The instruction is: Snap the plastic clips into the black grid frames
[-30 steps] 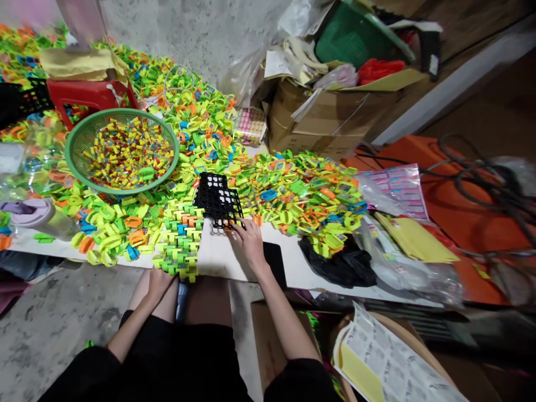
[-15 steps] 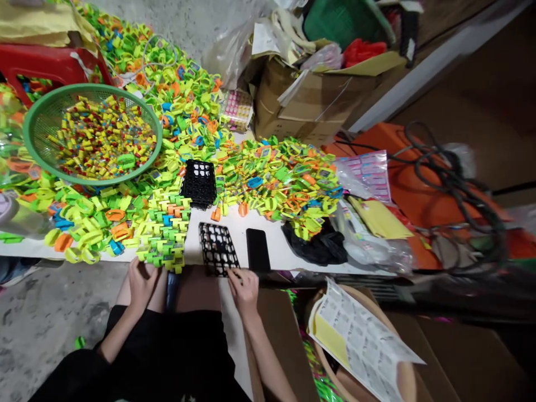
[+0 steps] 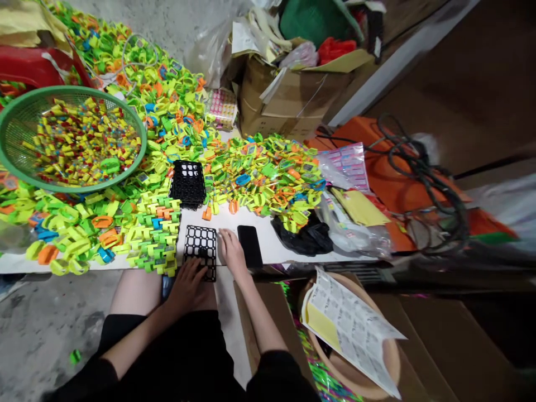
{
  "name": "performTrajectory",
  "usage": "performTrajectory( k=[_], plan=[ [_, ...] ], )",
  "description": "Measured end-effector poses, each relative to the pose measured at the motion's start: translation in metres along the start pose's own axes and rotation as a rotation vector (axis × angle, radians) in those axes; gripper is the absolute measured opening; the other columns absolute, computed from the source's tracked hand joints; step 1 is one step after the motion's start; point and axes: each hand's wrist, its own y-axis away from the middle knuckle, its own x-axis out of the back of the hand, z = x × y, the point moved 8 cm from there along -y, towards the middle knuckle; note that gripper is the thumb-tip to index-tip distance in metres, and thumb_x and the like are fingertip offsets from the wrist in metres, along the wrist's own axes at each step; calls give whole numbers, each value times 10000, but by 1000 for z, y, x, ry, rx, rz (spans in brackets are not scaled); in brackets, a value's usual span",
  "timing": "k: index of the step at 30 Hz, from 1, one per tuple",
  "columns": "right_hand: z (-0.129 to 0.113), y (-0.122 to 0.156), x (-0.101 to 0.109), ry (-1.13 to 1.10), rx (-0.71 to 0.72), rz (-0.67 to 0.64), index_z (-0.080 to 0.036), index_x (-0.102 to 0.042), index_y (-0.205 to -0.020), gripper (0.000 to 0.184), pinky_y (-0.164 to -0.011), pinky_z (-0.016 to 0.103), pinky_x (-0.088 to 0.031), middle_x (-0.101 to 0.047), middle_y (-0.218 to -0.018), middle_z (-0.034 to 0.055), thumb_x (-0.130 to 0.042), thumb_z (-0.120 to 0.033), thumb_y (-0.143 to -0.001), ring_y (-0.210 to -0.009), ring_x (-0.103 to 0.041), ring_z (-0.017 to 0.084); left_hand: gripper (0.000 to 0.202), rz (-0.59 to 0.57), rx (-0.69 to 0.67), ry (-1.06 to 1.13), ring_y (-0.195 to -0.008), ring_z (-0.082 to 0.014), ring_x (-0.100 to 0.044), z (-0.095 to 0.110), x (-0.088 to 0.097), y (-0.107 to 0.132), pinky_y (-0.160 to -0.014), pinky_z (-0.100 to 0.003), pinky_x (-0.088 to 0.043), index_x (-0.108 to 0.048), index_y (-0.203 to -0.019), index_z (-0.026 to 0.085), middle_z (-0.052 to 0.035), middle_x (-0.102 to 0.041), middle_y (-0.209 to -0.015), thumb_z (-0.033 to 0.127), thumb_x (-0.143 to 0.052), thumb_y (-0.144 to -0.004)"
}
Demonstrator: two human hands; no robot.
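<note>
Currently, a black plastic grid tray [image 3: 201, 245] lies at the near edge of the white tabletop [image 3: 221, 216], partly overhanging it. The left hand [image 3: 188, 283] rests unclenched over its lower left part, fingers spread; the right hand [image 3: 231, 251], fingers loosely extended, is at its right edge, contact unclear. Beyond sits a stack of black plastic grid trays [image 3: 187, 187]; left, interlocked yellow-green plastic pieces [image 3: 156, 243].

Black left sleeve [image 3: 90, 379] showing between seven and eight o'clock, black right sleeve [image 3: 280, 375] at six, both leaving forearms [image 3: 140, 339] bare. Black garment [image 3: 188, 357] showing toward seven, hem ending partway along thighs [image 3: 136, 293].
</note>
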Motion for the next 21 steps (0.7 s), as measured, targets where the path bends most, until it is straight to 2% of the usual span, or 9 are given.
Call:
performTrajectory(
  k=[2, 4, 6, 8, 11, 15, 21],
  plan=[
    [12, -44, -14, 34, 4, -67, -156, -578, -1308, 410, -926, 352, -492, -582, -1248, 156, -312, -248, -1009, -1101, -577, 239, 704, -44, 34, -52, -1467, -323, -252, -5, -11, -23, -1191, -558, -216, -363, -1477, 195, -156, -302, -1574, 441, -600, -862],
    [21, -81, -31, 85, 21, -132, -141, -577, -1308, 394, -914, 356, -484, -570, -1251, 162, -348, -228, -1000, -1085, -557, 243, 761, -67, 58, -90, -1475, -329, -232, -11, -20, -36, -1201, -583, -138, -332, -1498, 200, -160, -277, -1585, 512, -595, -855],
    [25, -109, -47, 135, 59, -200, -146, -609, -1269, 366, -922, 368, -468, -571, -1230, 159, -381, -202, -988, -1082, -530, 248, 781, -76, 62, -119, -1479, -321, -224, -14, -26, -40, -1207, -581, -96, -309, -1510, 202, -158, -270, -1589, 538, -581, -860],
    [23, -125, -59, 171, 102, -243, -150, -650, -1197, 328, -930, 381, -450, -576, -1195, 158, -405, -195, -983, -1077, -509, 253, 788, -83, 54, -135, -1483, -313, -216, -15, -29, -39, -1210, -571, -87, -293, -1518, 204, -153, -255, -1595, 544, -573, -864],
    [15, -131, -68, 220, 170, -282, -134, -668, -1119, 283, -927, 389, -431, -582, -1147, 165, -430, -178, -975, -1060, -495, 261, 791, -94, 47, -134, -1484, -310, -212, -16, -31, -36, -1209, -568, -100, -289, -1520, 209, -151, -241, -1600, 558, -563, -866],
    [6, -118, -74, 256, 262, -363, -132, -653, -1062, 236, -922, 389, -419, -598, -1130, 165, -449, -109, -946, -1042, -502, 268, 792, -107, 50, -130, -1482, -315, -216, -16, -32, -36, -1204, -574, -102, -287, -1521, 201, -161, -232, -1601, 568, -549, -871],
    [6, -101, -69, 244, 275, -398, -181, -642, -1042, 228, -868, 325, -456, -625, -1065, 116, -461, -88, -937, -988, -546, 228, 780, -103, 59, -134, -1482, -308, -218, -15, -33, -37, -1200, -576, -93, -278, -1523, 193, -167, -236, -1599, 573, -518, -886]
  ],
)
